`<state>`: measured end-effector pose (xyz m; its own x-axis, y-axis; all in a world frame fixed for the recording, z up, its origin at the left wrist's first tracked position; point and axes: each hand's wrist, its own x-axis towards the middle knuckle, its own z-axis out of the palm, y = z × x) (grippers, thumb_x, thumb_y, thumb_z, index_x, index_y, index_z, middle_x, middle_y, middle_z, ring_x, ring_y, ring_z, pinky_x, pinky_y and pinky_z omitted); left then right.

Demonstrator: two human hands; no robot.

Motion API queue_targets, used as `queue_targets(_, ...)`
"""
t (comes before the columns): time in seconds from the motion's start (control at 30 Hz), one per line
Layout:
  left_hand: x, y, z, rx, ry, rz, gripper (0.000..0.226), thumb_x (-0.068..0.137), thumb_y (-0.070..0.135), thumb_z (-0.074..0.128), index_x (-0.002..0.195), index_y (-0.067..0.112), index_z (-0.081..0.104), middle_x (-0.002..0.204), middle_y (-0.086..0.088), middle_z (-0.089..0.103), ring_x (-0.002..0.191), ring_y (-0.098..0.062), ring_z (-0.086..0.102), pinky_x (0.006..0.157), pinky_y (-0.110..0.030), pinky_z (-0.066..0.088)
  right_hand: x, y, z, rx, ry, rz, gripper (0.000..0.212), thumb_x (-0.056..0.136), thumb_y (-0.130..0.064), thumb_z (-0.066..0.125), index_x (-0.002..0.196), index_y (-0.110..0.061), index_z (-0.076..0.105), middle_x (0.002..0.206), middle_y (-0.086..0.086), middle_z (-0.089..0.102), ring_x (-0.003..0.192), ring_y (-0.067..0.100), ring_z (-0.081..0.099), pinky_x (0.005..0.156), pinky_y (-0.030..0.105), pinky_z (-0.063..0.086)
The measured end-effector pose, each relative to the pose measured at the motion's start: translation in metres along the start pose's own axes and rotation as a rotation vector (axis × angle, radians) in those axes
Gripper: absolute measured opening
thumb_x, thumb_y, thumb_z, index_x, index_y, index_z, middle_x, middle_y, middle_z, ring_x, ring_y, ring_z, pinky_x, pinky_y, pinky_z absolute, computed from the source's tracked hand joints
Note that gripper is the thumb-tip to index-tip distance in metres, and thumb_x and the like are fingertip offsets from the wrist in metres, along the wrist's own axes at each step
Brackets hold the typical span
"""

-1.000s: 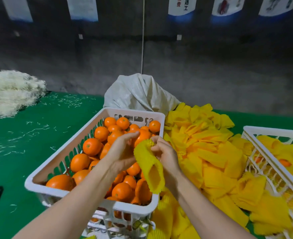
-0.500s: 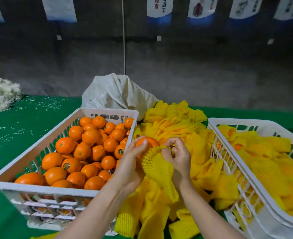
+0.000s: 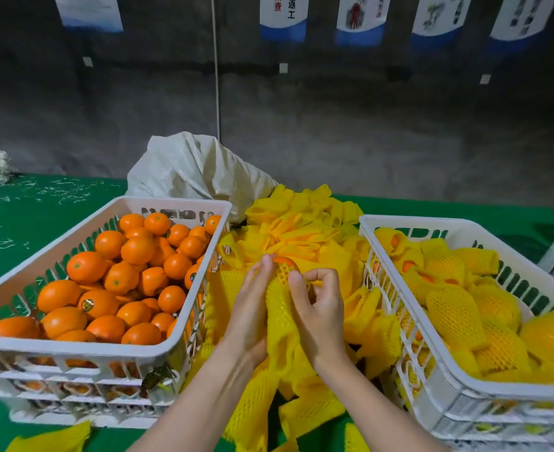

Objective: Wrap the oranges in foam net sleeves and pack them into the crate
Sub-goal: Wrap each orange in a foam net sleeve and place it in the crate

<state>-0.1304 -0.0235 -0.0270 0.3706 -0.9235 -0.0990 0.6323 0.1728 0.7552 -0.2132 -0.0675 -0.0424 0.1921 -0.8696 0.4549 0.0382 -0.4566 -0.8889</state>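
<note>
Over the green worktop [image 3: 41, 220] the person holds one orange [image 3: 284, 262] between both hands, right in the middle. Its top pokes out of a yellow foam sleeve [image 3: 280, 318], which covers the rest and hangs limp below the palms. The left hand [image 3: 249, 308] lies flat against the sleeve's left side, fingers straight and pressing. The right hand [image 3: 321, 308] pinches the sleeve's upper edge between thumb and bent forefinger. At nine o'clock from the hands stands a white crate of bare oranges [image 3: 73, 350], heaped full. At three o'clock a white packing crate [image 3: 416, 223] holds wrapped oranges [image 3: 455, 311]. At twelve o'clock a pile of spare sleeves [image 3: 301, 220] spreads between the two crates, and a pale sack [image 3: 197, 171] slumps at eleven o'clock behind it.
</note>
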Motion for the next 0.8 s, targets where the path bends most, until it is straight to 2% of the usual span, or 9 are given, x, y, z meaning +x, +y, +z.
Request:
queue_targets(0.07, -0.001, -0.001, 0.000, 0.002, -0.003, -0.073, 0.070, 0.072, 0.052, 0.063, 0.128, 0.010, 0.058, 0.116, -0.017, 0.067, 0.107, -0.031, 0.065, 0.093, -0.044, 0.050, 0.003, 0.001, -0.007, -0.011, -0.020, -0.050, 0.025, 0.080, -0.044, 0.057, 0.075, -0.023, 0.045, 0.050, -0.009, 0.039, 0.043, 0.005, 0.033, 0.045, 0.020, 0.026)
queue_targets(0.2, 0.000, -0.001, -0.002, 0.006, -0.026, -0.189, 0.067, 0.070, 0.056, 0.059, 0.117, 0.009, 0.065, 0.114, -0.016, 0.068, 0.105, -0.030, 0.066, 0.090, -0.042, 0.052, 0.032, 0.003, -0.020, 0.021, -0.021, -0.030, 0.028, 0.089, -0.019, 0.060, 0.064, -0.018, 0.047, 0.051, -0.010, 0.038, 0.044, 0.001, 0.038, 0.046, 0.014, 0.028)
queue_targets(0.37, 0.000, -0.001, -0.002, -0.068, -0.106, -0.237, 0.055, 0.068, 0.054, 0.060, 0.095, 0.008, 0.077, 0.111, -0.016, 0.070, 0.097, -0.029, 0.070, 0.075, -0.040, 0.059, 0.042, 0.008, -0.020, 0.045, -0.117, 0.069, 0.032, 0.090, -0.021, 0.058, 0.063, -0.005, 0.050, 0.053, 0.000, 0.042, 0.047, 0.003, 0.037, 0.048, 0.020, 0.030)
queue_targets(0.47, -0.001, 0.000, -0.001, -0.124, -0.130, -0.217, 0.053, 0.068, 0.051, 0.063, 0.094, 0.007, 0.077, 0.108, -0.017, 0.071, 0.093, -0.029, 0.071, 0.070, -0.040, 0.059, 0.041, 0.007, -0.019, 0.152, -0.164, 0.148, 0.039, 0.088, -0.028, 0.059, 0.069, 0.005, 0.053, 0.061, 0.013, 0.046, 0.058, 0.018, 0.042, 0.054, 0.027, 0.034)
queue_targets(0.53, 0.001, -0.002, 0.002, -0.138, -0.074, -0.184, 0.051, 0.069, 0.049, 0.063, 0.098, 0.008, 0.075, 0.103, -0.016, 0.072, 0.087, -0.028, 0.072, 0.069, -0.039, 0.059, 0.038, 0.009, -0.016, 0.229, -0.198, 0.205, 0.037, 0.085, -0.034, 0.058, 0.070, 0.000, 0.054, 0.068, 0.014, 0.049, 0.065, 0.020, 0.044, 0.059, 0.031, 0.036)
queue_targets(0.6, 0.004, -0.005, 0.003, -0.122, -0.002, -0.159, 0.054, 0.069, 0.050, 0.063, 0.105, 0.009, 0.070, 0.102, -0.014, 0.072, 0.086, -0.027, 0.071, 0.077, -0.040, 0.056, 0.034, 0.015, -0.013, 0.276, -0.227, 0.209, 0.030, 0.088, -0.035, 0.052, 0.074, -0.009, 0.057, 0.073, 0.008, 0.057, 0.070, 0.017, 0.052, 0.065, 0.031, 0.043)
queue_targets(0.67, 0.006, -0.006, 0.002, -0.103, 0.055, -0.137, 0.057, 0.067, 0.050, 0.063, 0.110, 0.013, 0.067, 0.102, -0.013, 0.073, 0.090, -0.028, 0.069, 0.083, -0.042, 0.052, 0.031, 0.024, -0.013, 0.224, -0.269, 0.131, 0.025, 0.093, -0.037, 0.047, 0.084, -0.020, 0.062, 0.085, -0.006, 0.065, 0.078, 0.004, 0.060, 0.069, 0.019, 0.048)
queue_targets(0.73, 0.008, -0.006, -0.002, -0.118, 0.105, -0.129, 0.060, 0.064, 0.048, 0.066, 0.116, 0.018, 0.063, 0.100, -0.013, 0.072, 0.090, -0.030, 0.068, 0.079, -0.043, 0.054, 0.028, 0.028, -0.013, 0.164, -0.337, 0.104, 0.023, 0.095, -0.038, 0.041, 0.098, -0.030, 0.063, 0.102, -0.014, 0.064, 0.093, -0.005, 0.060, 0.076, 0.014, 0.048)
queue_targets(0.8, 0.010, -0.005, -0.007, -0.126, 0.126, -0.120, 0.059, 0.062, 0.047, 0.068, 0.116, 0.025, 0.062, 0.098, -0.012, 0.073, 0.087, -0.029, 0.069, 0.068, -0.041, 0.057, 0.029, 0.026, -0.014, 0.168, -0.424, 0.191, 0.028, 0.096, -0.036, 0.037, 0.100, -0.030, 0.064, 0.104, -0.014, 0.064, 0.097, -0.001, 0.060, 0.078, 0.016, 0.048)
